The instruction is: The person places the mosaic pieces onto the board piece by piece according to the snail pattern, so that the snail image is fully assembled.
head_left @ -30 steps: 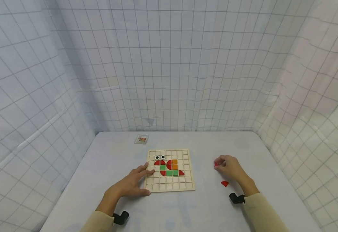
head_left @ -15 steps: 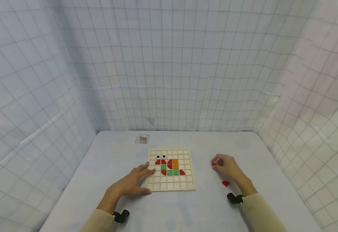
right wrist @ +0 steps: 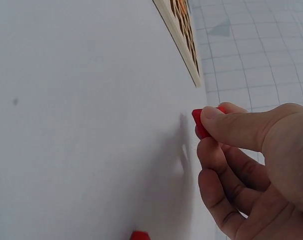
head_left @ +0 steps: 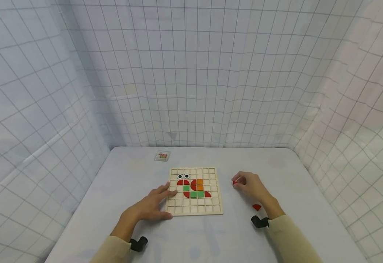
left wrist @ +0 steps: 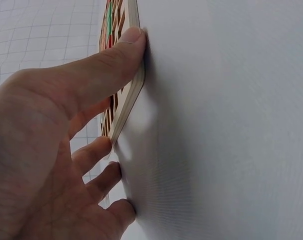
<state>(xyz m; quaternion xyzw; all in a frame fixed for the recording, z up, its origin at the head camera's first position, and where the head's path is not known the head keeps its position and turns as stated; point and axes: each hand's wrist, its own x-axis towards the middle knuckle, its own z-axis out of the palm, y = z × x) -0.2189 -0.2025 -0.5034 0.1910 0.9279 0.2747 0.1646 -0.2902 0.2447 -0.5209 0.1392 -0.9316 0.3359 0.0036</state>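
Note:
A wooden grid board [head_left: 195,209] lies on the table with red, green and orange tiles and two eye tiles set in its squares. My left hand [head_left: 152,206] rests at its left side, fingers spread. In the left wrist view the thumb [left wrist: 106,65] touches the board's edge near a corner. To the right of the board, my right hand [head_left: 250,186] pinches a small red tile [right wrist: 200,122] between thumb and fingers, above the table. A second red tile, quarter-round [head_left: 256,207], lies on the table by the right wrist.
A small picture card [head_left: 162,156] lies behind the board, towards the table's far edge. White grid-lined cloth [head_left: 191,91] surrounds the table at the back and on both sides. Black wrist-worn devices [head_left: 259,221] sit at both cuffs.
My right hand has moved left towards the board, carrying the red tile. The left hand has stayed at the board's left side. The view has shifted slightly.

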